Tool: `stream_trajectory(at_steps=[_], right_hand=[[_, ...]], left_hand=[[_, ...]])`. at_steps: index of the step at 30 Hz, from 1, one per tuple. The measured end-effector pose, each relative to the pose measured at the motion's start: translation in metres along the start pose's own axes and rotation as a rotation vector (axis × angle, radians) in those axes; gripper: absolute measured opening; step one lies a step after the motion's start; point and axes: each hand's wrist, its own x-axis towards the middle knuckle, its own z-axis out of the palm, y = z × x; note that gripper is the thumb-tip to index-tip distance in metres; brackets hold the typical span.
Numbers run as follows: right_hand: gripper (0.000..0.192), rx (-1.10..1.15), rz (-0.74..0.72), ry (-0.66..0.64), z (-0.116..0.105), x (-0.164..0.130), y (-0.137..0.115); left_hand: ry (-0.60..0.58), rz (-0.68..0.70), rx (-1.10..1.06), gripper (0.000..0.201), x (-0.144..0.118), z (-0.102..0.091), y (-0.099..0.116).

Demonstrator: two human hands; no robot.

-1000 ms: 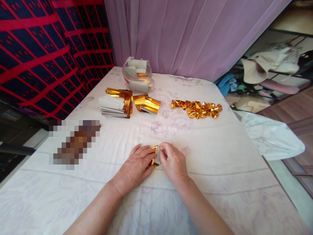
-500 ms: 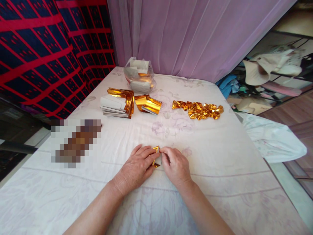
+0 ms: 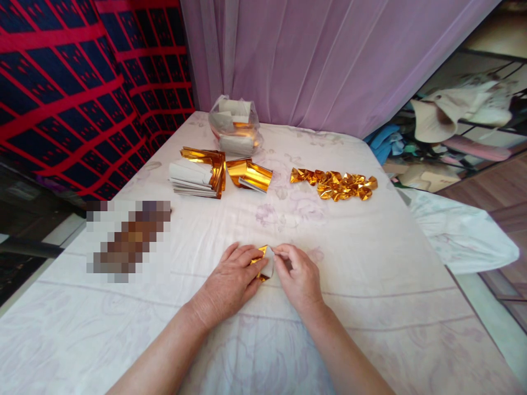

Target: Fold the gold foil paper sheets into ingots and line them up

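A small folded sheet of gold foil paper (image 3: pixel 268 267) with a pale grey back lies on the cloth-covered table in front of me. My left hand (image 3: pixel 230 274) rests over its left part, holding it down between fingers and thumb. At the upper right corner of the sheet, my right hand (image 3: pixel 300 274) pinches the edge between thumb and forefinger. Part of the foil paper is hidden under my left fingers.
A stack of foil sheets (image 3: pixel 193 178) and a smaller gold pile (image 3: pixel 253 175) lie ahead. Behind them stands a clear plastic bag (image 3: pixel 234 129) with paper inside. Folded gold pieces (image 3: pixel 340 184) lie to the right. A blurred patch (image 3: pixel 129 238) covers something at left.
My right hand has shifted slightly right and up, drawing the paper's edge outward, so more of the grey side shows. My left hand stays in place.
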Motion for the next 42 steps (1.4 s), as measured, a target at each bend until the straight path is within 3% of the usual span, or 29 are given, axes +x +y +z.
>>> stream_trajectory(at_steps=[8,18,34,42], right_hand=[[0.012,0.070,-0.037,0.027,0.0007,0.0042,-0.0029],[0.015,-0.139,-0.215,0.029,0.0020,0.0028,-0.0054],[0.018,-0.055,-0.176,-0.003,0.0003,0.0017,-0.0015],[0.024,-0.122,-0.210,-0.094,-0.0025,0.0005,-0.0072]], left_hand=[[-0.013,-0.010,0.007,0.039,0.0006,-0.0006,0.0015],[-0.015,-0.007,0.017,0.039,0.0012,-0.0023,0.0028],[-0.006,-0.009,0.067,0.046,0.0022,0.0016,0.0041],[-0.017,-0.032,0.073,0.044,0.0047,-0.0004,0.0085]])
